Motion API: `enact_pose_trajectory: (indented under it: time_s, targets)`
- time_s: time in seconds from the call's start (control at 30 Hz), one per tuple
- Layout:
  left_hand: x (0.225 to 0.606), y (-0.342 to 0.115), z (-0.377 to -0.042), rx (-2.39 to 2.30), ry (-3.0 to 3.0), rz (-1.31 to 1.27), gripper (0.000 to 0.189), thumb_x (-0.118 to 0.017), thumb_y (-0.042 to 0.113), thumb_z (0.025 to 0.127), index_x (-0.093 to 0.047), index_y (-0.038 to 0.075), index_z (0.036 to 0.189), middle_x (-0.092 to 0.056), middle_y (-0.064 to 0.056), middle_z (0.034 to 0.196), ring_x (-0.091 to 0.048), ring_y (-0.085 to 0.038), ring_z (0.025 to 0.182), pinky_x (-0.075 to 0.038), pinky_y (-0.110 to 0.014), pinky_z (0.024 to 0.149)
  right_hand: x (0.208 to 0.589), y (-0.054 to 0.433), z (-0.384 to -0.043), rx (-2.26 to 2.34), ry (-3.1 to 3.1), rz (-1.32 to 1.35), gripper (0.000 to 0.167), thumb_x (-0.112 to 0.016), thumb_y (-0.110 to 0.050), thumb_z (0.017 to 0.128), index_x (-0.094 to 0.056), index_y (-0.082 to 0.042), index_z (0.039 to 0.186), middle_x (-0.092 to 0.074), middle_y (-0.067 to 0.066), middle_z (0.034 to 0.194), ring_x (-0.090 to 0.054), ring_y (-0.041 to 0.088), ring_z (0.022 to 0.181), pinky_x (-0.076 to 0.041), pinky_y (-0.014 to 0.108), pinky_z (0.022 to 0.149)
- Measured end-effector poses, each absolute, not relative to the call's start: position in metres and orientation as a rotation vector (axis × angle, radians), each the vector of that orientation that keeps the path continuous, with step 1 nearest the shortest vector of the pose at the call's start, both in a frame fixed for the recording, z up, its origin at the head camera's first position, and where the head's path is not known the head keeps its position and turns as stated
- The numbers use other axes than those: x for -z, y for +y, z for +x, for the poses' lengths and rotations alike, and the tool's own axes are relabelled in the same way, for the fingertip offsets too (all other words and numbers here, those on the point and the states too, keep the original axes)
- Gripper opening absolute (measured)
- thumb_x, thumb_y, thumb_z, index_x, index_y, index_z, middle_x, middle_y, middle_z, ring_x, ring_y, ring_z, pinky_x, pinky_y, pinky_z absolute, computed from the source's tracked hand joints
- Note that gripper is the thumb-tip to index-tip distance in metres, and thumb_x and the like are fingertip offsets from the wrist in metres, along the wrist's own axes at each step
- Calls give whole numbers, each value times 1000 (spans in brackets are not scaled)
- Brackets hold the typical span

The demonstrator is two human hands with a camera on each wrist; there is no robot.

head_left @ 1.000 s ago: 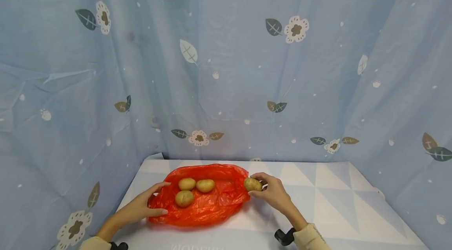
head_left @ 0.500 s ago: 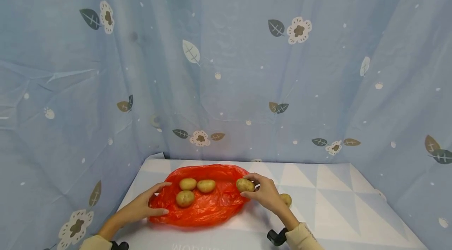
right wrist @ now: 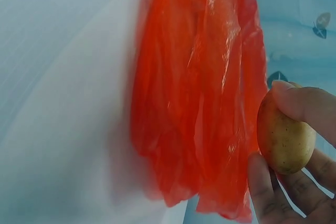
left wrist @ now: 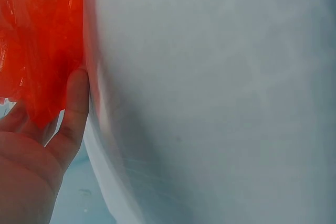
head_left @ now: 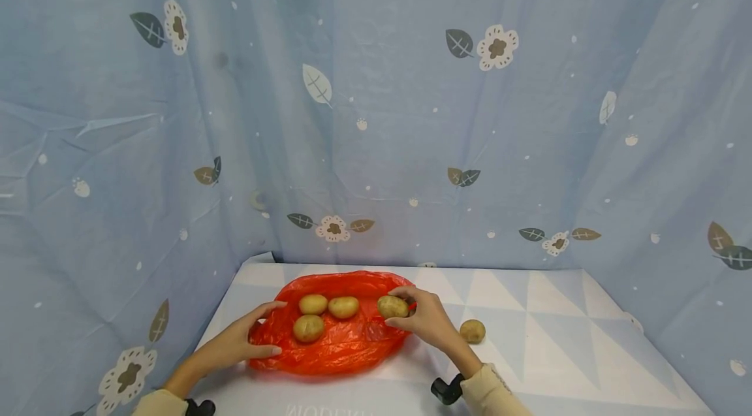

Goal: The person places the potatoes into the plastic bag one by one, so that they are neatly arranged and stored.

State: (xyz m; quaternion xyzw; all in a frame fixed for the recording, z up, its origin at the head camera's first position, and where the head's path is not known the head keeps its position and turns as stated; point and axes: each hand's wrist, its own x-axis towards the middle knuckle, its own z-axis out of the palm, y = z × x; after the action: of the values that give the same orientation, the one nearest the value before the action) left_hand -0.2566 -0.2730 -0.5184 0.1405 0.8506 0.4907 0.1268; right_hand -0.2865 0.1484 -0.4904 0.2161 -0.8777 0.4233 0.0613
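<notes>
A red plastic bag point(head_left: 346, 354) lies spread on the table with its mouth facing up. Three potatoes sit inside it: one point(head_left: 313, 304) at the back, one point(head_left: 343, 307) beside it, one point(head_left: 308, 328) nearer the front. My left hand point(head_left: 241, 337) holds the bag's left end, thumb in front and fingers behind, some hidden by the plastic in the left wrist view. Over the bag's right side, my right hand point(head_left: 429, 319) pinches another potato point(right wrist: 286, 129) between thumb and fingers. In the head view that potato point(head_left: 392, 307) hangs above the red plastic.
One more potato point(head_left: 472, 332) lies on the white and pale blue patterned table point(head_left: 558, 337), right of my right wrist. A blue curtain point(head_left: 399, 109) with leaves and flowers rises behind the table and along its sides.
My right hand has carried its potato leftward from the bag's right rim to above the inside. The loose potato on the table has come into view behind it. The left hand stays put.
</notes>
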Motion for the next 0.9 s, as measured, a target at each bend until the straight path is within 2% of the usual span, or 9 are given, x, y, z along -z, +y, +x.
enact_pose_trajectory:
  time_s: [0.27, 0.7, 0.9]
  targets:
    - [517, -271, -255, -1407, 2500, 413, 82, -85, 29, 86, -40, 16, 154, -44, -23, 151, -51, -41, 127, -55, -56, 95, 489, 132, -286, -1295, -2642, 721, 45, -93, -28, 77, -73, -20, 117, -71, -8, 109, -63, 11, 88, -55, 27, 75]
    - [514, -269, -253, -1441, 2460, 417, 81, -83, 27, 88, -38, 14, 155, -41, -26, 153, -56, -35, 121, -57, -51, 93, 499, 107, -297, -1273, -2696, 775, 43, -93, -24, 77, -73, -21, 115, -70, -13, 106, -61, 10, 91, -53, 28, 81]
    - [514, -269, -251, -1434, 2469, 402, 81, -83, 27, 88, -38, 15, 155, -39, -26, 154, -53, -38, 126, -55, -55, 96, 501, 94, -297, -1249, -2731, 792, 43, -93, -28, 77, -73, -22, 116, -69, -14, 105, -61, 10, 93, -54, 28, 82]
